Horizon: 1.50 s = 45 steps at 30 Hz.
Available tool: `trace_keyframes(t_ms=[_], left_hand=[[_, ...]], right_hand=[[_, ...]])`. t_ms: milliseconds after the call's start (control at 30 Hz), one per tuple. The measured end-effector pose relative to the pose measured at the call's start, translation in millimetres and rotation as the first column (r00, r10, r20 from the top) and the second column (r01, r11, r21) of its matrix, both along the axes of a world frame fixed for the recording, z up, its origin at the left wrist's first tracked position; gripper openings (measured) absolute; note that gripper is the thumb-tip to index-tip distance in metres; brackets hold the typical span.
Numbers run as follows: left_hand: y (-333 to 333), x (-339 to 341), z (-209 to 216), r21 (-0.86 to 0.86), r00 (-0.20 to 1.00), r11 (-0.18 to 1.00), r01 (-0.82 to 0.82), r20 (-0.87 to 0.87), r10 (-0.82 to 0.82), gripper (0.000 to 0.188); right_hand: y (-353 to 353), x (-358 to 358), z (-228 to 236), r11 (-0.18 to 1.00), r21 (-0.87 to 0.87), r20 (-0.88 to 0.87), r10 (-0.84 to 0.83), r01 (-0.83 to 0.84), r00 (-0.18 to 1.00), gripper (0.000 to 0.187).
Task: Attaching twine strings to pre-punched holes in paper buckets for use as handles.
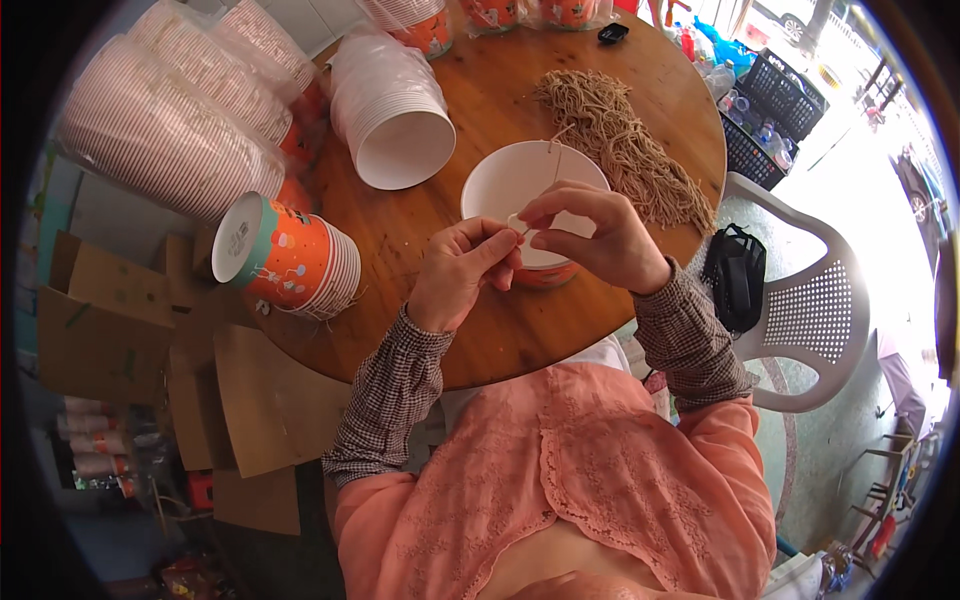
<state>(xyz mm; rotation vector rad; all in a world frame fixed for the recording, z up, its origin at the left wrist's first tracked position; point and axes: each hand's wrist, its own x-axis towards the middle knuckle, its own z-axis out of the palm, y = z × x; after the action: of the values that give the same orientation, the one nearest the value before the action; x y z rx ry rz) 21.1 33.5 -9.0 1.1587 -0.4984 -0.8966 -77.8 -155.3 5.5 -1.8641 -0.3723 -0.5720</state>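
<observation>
My left hand [460, 268] and my right hand [605, 232] meet over the near rim of a white-lined paper bucket [500, 180] with an orange outside. Between the fingertips of both hands runs a thin tan cord [557, 165], pinched by each. Its other end goes up to the bucket's far rim, where a small loop shows. A small pale bit sits at the fingertips, too small to name. Just right of the bucket lies a heap of loose tan cords [630, 140]. On the left stands an upside-down stack of orange and green buckets [300, 260], with cord ends at its lower edge.
Plastic-wrapped bucket stacks [170, 130] crowd the far left, with another wrapped white stack [395, 120] tipped on its side. A small black object [613, 34] lies near the table's [400, 240] far edge. Cardboard boxes [270, 400] flank the left; a plastic chair [815, 310] holds a black bag.
</observation>
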Motion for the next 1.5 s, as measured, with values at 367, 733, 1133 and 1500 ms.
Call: trace_keyframes(t_ms=[367, 733, 1133, 1500], left_hand=[[6.8, -0.9, 2.1, 0.017, 0.986, 0.997, -0.077, 0.15, 0.073, 0.015], [28.5, 6.3, -5.3, -0.043, 0.916, 0.97, -0.241, 0.32, 0.242, 0.014], [27.7, 4.7, -10.8, -0.072, 0.982, 0.983, -0.167, -0.102, 0.16, 0.014], [27.5, -1.1, -11.7, -0.15, 0.946, 0.94, -0.307, 0.055, 0.318, 0.011]], right_hand=[[5.3, 9.7, -7.2, 0.991, -0.093, -0.059, -0.1, 0.095, 0.993, 0.01], [29.5, 15.2, 13.3, 0.914, -0.395, 0.158, -0.037, 0.097, 0.987, 0.007], [39.4, 39.1, -7.3, 0.99, -0.07, -0.157, -0.13, 0.12, 0.979, 0.011], [38.8, 35.6, -16.4, 1.0, 0.01, -0.266, 0.006, -0.003, 0.964, 0.013]])
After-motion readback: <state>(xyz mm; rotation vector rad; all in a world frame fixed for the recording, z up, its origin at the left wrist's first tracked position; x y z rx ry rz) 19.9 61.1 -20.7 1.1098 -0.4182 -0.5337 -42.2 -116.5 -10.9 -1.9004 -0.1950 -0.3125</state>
